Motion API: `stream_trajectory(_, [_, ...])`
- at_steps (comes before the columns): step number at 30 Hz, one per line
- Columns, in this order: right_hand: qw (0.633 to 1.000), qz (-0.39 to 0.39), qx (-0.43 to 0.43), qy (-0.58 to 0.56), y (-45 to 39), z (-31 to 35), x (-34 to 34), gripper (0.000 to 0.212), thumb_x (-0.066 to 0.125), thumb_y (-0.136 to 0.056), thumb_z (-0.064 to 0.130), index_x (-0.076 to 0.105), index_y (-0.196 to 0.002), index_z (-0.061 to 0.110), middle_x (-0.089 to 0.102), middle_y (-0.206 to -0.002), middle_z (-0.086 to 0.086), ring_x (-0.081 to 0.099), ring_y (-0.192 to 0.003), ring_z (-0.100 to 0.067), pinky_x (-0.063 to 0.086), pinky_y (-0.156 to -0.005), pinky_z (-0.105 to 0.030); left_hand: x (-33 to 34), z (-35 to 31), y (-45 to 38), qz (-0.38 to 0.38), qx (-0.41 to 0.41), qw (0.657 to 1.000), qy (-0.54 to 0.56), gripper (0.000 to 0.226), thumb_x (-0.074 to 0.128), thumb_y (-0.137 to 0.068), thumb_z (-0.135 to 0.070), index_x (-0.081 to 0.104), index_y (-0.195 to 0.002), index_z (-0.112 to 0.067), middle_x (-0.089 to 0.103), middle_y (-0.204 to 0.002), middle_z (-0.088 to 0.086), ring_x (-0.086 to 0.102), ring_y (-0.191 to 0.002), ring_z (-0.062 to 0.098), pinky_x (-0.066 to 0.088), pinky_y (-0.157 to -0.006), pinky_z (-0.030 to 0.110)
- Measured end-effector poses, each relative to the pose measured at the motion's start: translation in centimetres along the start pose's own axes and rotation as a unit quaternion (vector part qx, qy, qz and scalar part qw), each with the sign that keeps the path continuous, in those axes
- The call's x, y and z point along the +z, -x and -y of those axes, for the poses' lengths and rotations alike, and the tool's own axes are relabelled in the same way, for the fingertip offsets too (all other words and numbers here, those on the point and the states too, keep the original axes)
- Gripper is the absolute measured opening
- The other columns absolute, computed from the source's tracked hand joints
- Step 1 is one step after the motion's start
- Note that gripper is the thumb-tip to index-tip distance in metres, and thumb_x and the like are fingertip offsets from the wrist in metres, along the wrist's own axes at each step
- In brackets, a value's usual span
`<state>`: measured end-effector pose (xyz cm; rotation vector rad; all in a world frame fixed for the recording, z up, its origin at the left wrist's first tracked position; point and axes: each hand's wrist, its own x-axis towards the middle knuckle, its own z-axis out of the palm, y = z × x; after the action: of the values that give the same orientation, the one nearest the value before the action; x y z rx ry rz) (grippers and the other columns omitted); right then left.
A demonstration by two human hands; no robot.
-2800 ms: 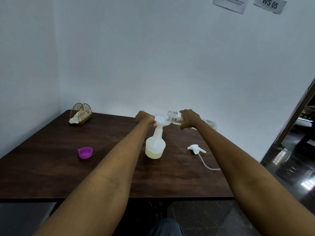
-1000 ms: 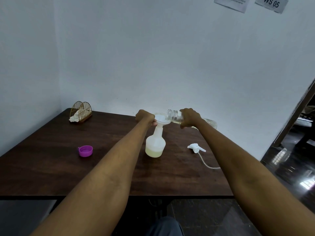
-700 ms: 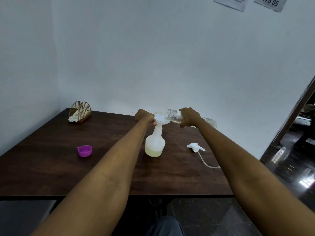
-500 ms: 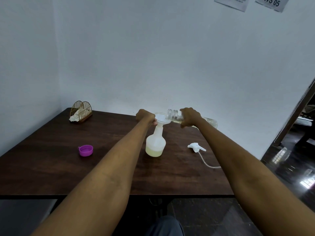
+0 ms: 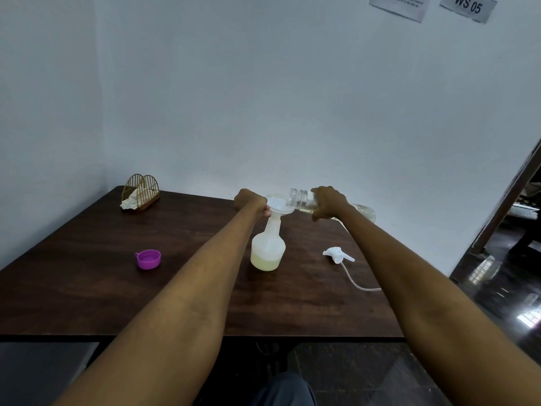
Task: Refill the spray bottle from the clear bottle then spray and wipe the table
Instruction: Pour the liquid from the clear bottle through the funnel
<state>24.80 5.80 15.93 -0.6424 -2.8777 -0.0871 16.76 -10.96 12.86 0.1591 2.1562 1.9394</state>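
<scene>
Now right hand (image 5: 329, 202) tipping clear bottle (image 5: 301, 199) over funnel (image 5: 278, 204), left hand (image 5: 251, 200) steadying

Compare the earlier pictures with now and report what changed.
Nothing visibly changed. The right hand still tips the clear bottle over the funnel, which the left hand steadies on the spray bottle. The purple cap and sprayer head stayed put.

Dark wood-grain table (image 5: 87, 288), translucent plastic spray bottle (image 5: 268, 247), gold wire holder (image 5: 141, 191).
</scene>
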Motion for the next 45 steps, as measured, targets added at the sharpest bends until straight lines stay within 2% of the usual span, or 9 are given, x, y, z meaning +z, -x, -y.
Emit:
stream_trajectory(2, [1.000, 0.001, -0.003, 0.000, 0.01, 0.03, 0.00, 0.038, 0.076, -0.064, 0.016, 0.047, -0.088, 0.016, 0.062, -0.107, -0.007, 0.057, -0.102, -0.027, 0.035, -0.069, -0.029, -0.01, 0.03, -0.08, -0.002, 0.001, 1.000, -0.003, 0.023, 0.058, -0.084, 0.008, 0.052, -0.063, 0.000, 0.057, -0.056, 0.009, 0.048, -0.019, 0.007, 0.047, -0.036, 0.016])
stream_trajectory(11, [1.000, -0.006, -0.009, -0.004, 0.16, 0.06, 0.07, 0.038, 0.076, -0.064, 0.016, 0.044, -0.085, 0.016, 0.062, -0.104, -0.008, 0.057, -0.100, -0.028, 0.035, -0.068, -0.029, -0.12, 0.01, 0.06, -0.005, 0.000, 1.000, -0.006, 0.022, 0.061, -0.081, 0.011, 0.052, -0.064, 0.000, 0.056, -0.058, 0.011, 0.048, -0.019, 0.009, 0.046, -0.032, 0.016])
stream_trajectory(17, [1.000, -0.007, -0.010, -0.002, 0.05, -0.01, 0.02, 0.043, 0.077, -0.066, 0.018, 0.055, -0.102, 0.010, 0.061, -0.109, -0.008, 0.055, -0.107, -0.028, 0.035, -0.070, -0.028, -0.03, -0.08, 0.07, -0.007, -0.003, 1.000, -0.012, 0.024, 0.063, -0.081, 0.010, 0.052, -0.062, 0.000, 0.056, -0.057, 0.011, 0.048, -0.019, 0.009, 0.047, -0.035, 0.017])
stream_trajectory(21, [1.000, -0.006, -0.012, -0.001, 0.09, 0.06, -0.10, 0.039, 0.077, -0.065, 0.018, 0.046, -0.088, 0.016, 0.062, -0.106, -0.008, 0.056, -0.102, -0.027, 0.035, -0.068, -0.029, -0.08, -0.04, 0.08, -0.004, -0.004, 1.000, -0.013, 0.022, 0.063, -0.081, 0.009, 0.053, -0.064, 0.000, 0.057, -0.059, 0.012, 0.048, -0.019, 0.009, 0.045, -0.029, 0.015])
stream_trajectory(26, [1.000, -0.006, -0.012, -0.005, 0.20, 0.10, -0.08, 0.038, 0.077, -0.064, 0.017, 0.045, -0.085, 0.015, 0.062, -0.103, -0.008, 0.056, -0.099, -0.027, 0.034, -0.066, -0.028, -0.07, 0.04, -0.06, -0.006, -0.002, 1.000, -0.014, 0.023, 0.060, -0.083, 0.007, 0.053, -0.063, 0.000, 0.058, -0.056, 0.009, 0.049, -0.020, 0.007, 0.050, -0.040, 0.017])
stream_trajectory(31, [1.000, -0.006, -0.008, -0.007, 0.11, 0.07, 0.07, 0.042, 0.077, -0.064, 0.017, 0.055, -0.099, 0.008, 0.062, -0.106, -0.008, 0.057, -0.102, -0.028, 0.036, -0.067, -0.028, -0.02, 0.12, -0.18, -0.007, -0.003, 1.000, -0.011, 0.026, 0.060, -0.083, 0.008, 0.052, -0.060, 0.000, 0.056, -0.054, 0.009, 0.048, -0.019, 0.008, 0.049, -0.040, 0.017])
stream_trajectory(36, [1.000, -0.006, -0.005, -0.005, -0.02, 0.07, 0.00, 0.048, 0.077, -0.066, 0.018, 0.055, -0.107, 0.007, 0.061, -0.112, -0.009, 0.055, -0.107, -0.028, 0.036, -0.070, -0.029, 0.04, 0.21, -0.26, -0.006, -0.003, 1.000, -0.009, 0.024, 0.063, -0.080, 0.010, 0.052, -0.061, 0.000, 0.057, -0.055, 0.009, 0.049, -0.020, 0.008, 0.053, -0.048, 0.020])
stream_trajectory(40, [1.000, -0.007, 0.000, -0.010, 0.05, 0.02, -0.04, 0.062, 0.077, -0.067, 0.018, 0.052, -0.122, 0.006, 0.058, -0.121, -0.009, 0.054, -0.114, -0.028, 0.035, -0.075, -0.028, 0.01, 0.27, -0.22, -0.006, 0.002, 1.000, -0.013, 0.024, 0.061, -0.082, 0.008, 0.053, -0.061, -0.001, 0.058, -0.054, 0.008, 0.050, -0.021, 0.008, 0.051, -0.043, 0.018])
stream_trajectory(45, [1.000, -0.001, -0.002, -0.002, 0.20, 0.04, -0.06, 0.051, 0.077, -0.066, 0.017, 0.055, -0.111, 0.007, 0.060, -0.113, -0.009, 0.056, -0.108, -0.028, 0.036, -0.071, -0.028, 0.02, 0.26, -0.20, -0.005, 0.002, 1.000, -0.020, 0.022, 0.063, -0.080, 0.009, 0.053, -0.062, 0.000, 0.058, -0.055, 0.010, 0.049, -0.020, 0.008, 0.051, -0.043, 0.019])
